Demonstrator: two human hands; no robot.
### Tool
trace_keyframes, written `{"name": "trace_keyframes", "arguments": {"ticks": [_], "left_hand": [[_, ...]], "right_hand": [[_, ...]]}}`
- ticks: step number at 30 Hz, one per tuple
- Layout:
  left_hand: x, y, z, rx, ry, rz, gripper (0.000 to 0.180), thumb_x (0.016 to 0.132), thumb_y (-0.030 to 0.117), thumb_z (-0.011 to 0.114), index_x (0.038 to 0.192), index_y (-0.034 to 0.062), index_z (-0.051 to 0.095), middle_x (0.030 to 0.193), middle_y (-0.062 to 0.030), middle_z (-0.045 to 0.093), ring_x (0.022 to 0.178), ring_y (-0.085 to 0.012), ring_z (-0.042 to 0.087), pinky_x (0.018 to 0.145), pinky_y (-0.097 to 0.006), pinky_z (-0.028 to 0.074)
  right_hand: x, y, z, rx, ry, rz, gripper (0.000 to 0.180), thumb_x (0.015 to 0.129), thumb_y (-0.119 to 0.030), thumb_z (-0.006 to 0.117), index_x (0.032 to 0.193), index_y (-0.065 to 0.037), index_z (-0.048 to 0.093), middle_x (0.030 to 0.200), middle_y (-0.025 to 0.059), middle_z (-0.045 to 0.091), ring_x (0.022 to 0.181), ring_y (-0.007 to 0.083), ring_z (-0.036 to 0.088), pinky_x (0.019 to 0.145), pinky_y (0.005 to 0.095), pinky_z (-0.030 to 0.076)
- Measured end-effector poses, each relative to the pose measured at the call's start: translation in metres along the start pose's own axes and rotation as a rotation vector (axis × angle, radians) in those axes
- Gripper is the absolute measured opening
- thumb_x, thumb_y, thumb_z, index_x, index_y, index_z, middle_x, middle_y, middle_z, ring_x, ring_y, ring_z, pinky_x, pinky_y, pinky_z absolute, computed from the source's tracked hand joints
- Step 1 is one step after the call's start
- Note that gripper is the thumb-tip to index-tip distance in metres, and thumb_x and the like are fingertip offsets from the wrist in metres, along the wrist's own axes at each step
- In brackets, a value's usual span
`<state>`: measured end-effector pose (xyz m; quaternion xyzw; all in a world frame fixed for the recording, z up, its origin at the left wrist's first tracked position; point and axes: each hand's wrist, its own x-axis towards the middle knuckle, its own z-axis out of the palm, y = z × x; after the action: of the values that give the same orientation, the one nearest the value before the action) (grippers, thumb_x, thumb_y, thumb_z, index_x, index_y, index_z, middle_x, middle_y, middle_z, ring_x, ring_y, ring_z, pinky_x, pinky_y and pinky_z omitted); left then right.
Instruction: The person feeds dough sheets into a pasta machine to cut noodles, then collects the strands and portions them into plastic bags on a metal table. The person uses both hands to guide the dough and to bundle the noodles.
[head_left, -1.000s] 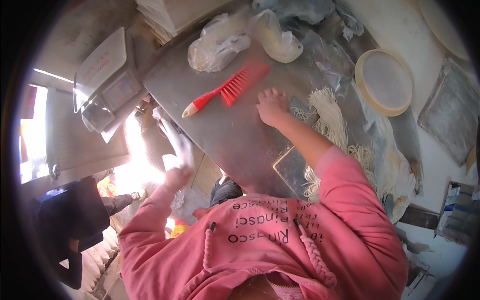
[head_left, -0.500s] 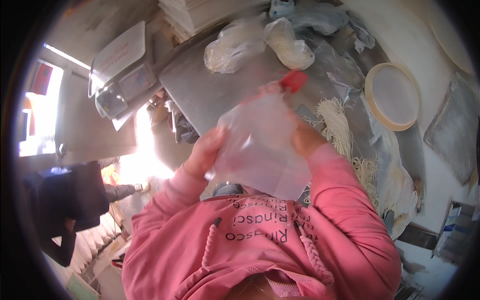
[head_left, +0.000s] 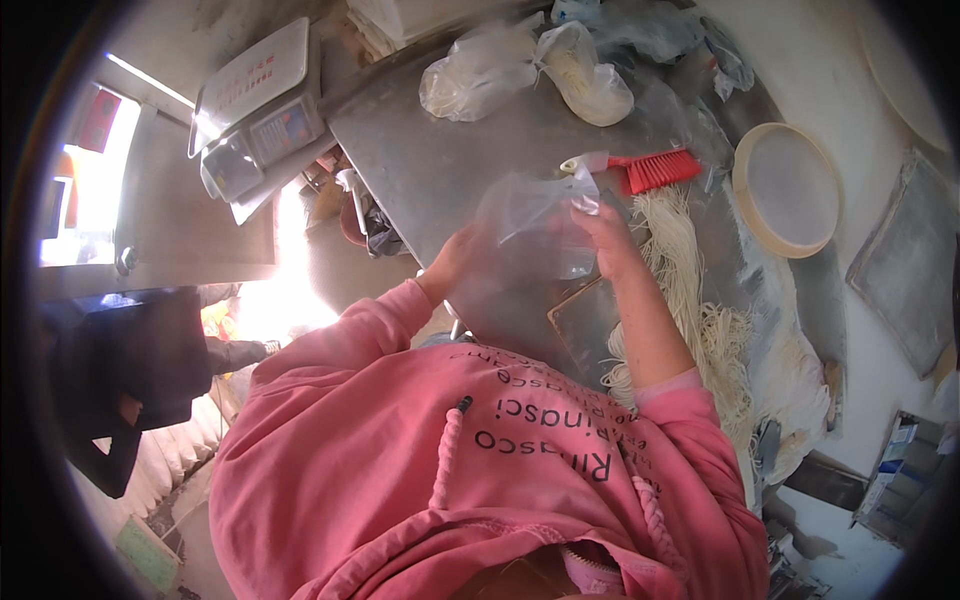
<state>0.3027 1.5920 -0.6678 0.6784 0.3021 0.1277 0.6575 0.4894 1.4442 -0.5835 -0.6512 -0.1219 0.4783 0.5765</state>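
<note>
Bag (head_left: pixel 530 225) clear plastic, pinched between left hand (head_left: pixel 455 262), right hand (head_left: pixel 605 235).

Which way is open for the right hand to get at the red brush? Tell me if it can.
Probably yes. The red brush lies uncovered on the metal table, just beyond the right hand. But both hands hold the clear plastic bag, so it must let go first.

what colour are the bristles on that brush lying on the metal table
Red, on the brush with its pale handle; the head view shows it best.
</note>
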Motion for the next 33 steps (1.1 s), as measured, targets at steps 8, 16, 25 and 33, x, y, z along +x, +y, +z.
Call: {"name": "trace_keyframes", "arguments": {"ticks": [8, 16, 25, 33], "left_hand": [[0.044, 0.122, -0.031, 0.315, -0.552, 0.626, 0.051, 0.081, 0.037, 0.067, 0.112, -0.0025, 0.056, 0.096, -0.0143, 0.06, 0.088, -0.021, 0.055, 0.079, -0.034, 0.044], [0.06, 0.107, -0.036, -0.152, -0.931, -0.024, 0.022, 0.085, 0.024, 0.066, 0.087, 0.0025, 0.065, 0.077, 0.002, 0.059, 0.069, -0.0099, 0.054, 0.065, -0.026, 0.044], [0.027, 0.074, -0.001, -0.648, -0.382, -0.412, 0.022, 0.088, 0.027, 0.062, 0.092, 0.005, 0.06, 0.081, -0.0007, 0.06, 0.067, -0.0112, 0.057, 0.059, -0.025, 0.046], [0.014, 0.102, -0.049, 0.775, 0.483, 0.448, 0.044, 0.075, 0.018, 0.069, 0.116, 0.0079, 0.055, 0.092, -0.0066, 0.062, 0.082, -0.0211, 0.058, 0.072, -0.034, 0.046]], "right_hand": [[-0.043, -0.061, -0.005, -0.369, -0.426, -0.191, 0.036, 0.089, -0.005, 0.05, 0.126, -0.008, 0.052, 0.084, 0.0024, 0.063, 0.077, 0.0113, 0.059, 0.075, 0.0271, 0.047], [-0.025, -0.081, -0.012, -0.752, -0.204, -0.388, 0.037, 0.087, -0.006, 0.056, 0.124, -0.005, 0.049, 0.089, 0.0055, 0.063, 0.079, 0.0137, 0.06, 0.074, 0.0295, 0.048], [-0.025, -0.003, 0.073, -0.521, 0.109, -0.202, 0.018, 0.086, -0.02, 0.059, 0.085, -0.003, 0.052, 0.071, 0.0046, 0.057, 0.061, 0.0109, 0.054, 0.056, 0.0254, 0.043], [-0.033, -0.032, 0.037, -0.125, 0.054, -0.162, 0.007, 0.08, -0.01, 0.06, 0.078, -0.007, 0.054, 0.067, -0.0005, 0.054, 0.058, 0.0079, 0.051, 0.054, 0.0208, 0.037]]}}
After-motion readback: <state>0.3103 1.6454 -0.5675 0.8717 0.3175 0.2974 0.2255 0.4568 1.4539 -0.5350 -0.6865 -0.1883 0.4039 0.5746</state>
